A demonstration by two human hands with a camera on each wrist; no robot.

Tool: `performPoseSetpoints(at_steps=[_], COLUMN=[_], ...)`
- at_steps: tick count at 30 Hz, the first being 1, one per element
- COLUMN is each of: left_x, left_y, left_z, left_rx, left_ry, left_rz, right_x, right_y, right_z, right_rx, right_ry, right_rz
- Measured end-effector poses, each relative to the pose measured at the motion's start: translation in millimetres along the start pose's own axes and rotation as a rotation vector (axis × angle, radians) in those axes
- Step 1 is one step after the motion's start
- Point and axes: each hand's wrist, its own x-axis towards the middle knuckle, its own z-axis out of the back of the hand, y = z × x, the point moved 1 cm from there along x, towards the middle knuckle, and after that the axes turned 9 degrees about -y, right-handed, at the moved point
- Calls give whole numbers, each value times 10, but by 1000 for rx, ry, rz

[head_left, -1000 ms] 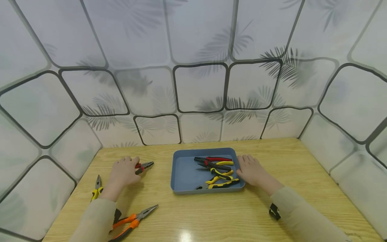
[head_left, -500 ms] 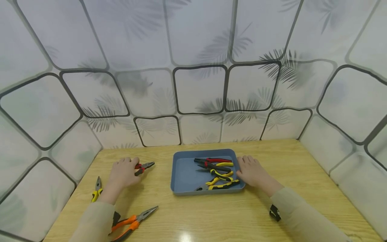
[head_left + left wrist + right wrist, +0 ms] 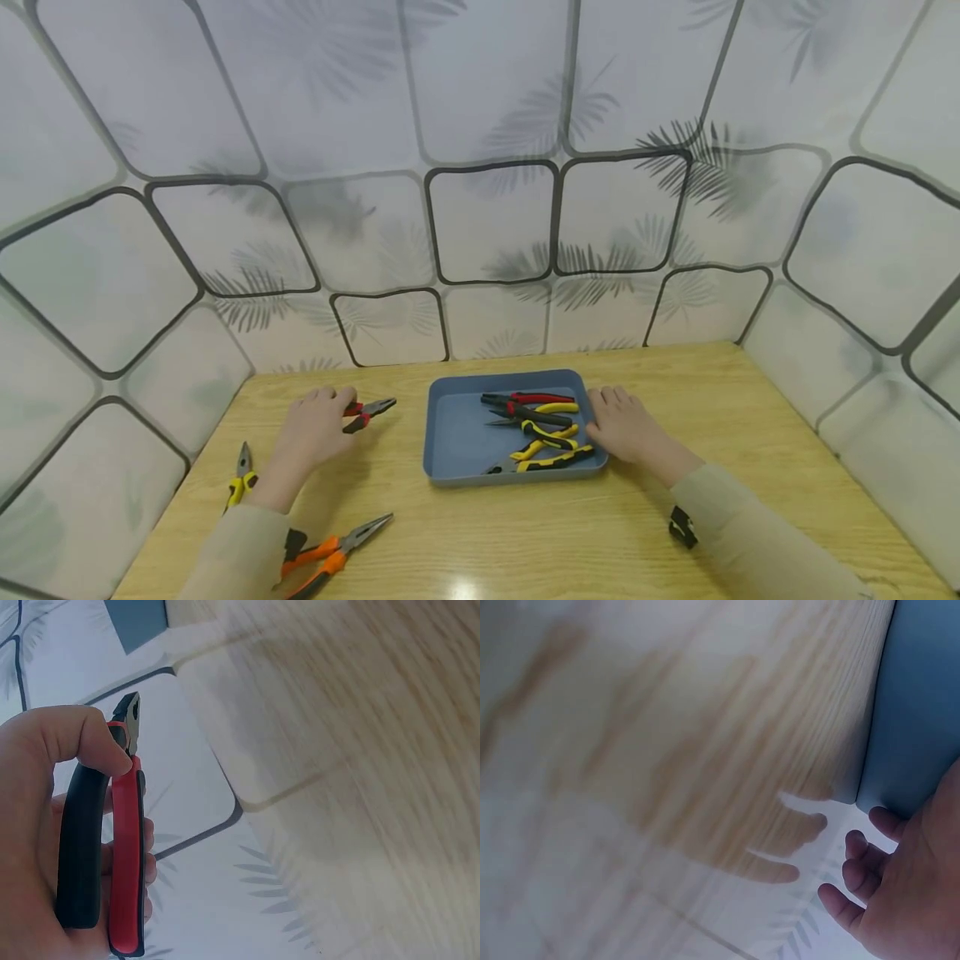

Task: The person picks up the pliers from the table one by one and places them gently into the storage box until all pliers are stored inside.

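My left hand [image 3: 317,427] grips a pair of red and black combination pliers [image 3: 126,847], with the thumb over the handles and the other fingers curled round behind. In the head view the jaws point right, toward the blue-grey tray [image 3: 457,429]. On the tray's right side rests my right hand [image 3: 621,423], its fingers loosely bent along the outer wall. Inside the tray lie several pliers: red-handled pliers [image 3: 546,398] at the back, black and red ones [image 3: 542,412] beside them, and yellow and black pliers [image 3: 557,459] toward the front.
Long-nose pliers with orange and black handles [image 3: 330,550] lie on the wooden table [image 3: 525,542] at front left, partly behind my left sleeve. Yellow-handled long-nose pliers [image 3: 242,479] lie at the far left. A patterned wall covering [image 3: 495,221] encloses the table's back and sides.
My left hand has shifted a little to the right with the red and black combination pliers in its grip. The right hand keeps its place on the tray.
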Motion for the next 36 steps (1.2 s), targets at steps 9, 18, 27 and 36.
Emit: performPoseSetpoints(at_steps=[9, 18, 27, 36], left_x=[-6, 15, 45, 66], left_y=[-103, -181, -247, -334], left_z=[53, 88, 118, 139], left_rx=[-30, -38, -45, -49], left_ry=[-60, -85, -112, -126], left_rz=[-28, -23, -34, -57], right_x=[20, 39, 54, 45], right_y=[21, 65, 66, 23], right_z=[72, 127, 138, 110], right_rx=[3, 9, 4, 7], right_ry=[4, 29, 53, 45], right_rz=[11, -13, -19, -2])
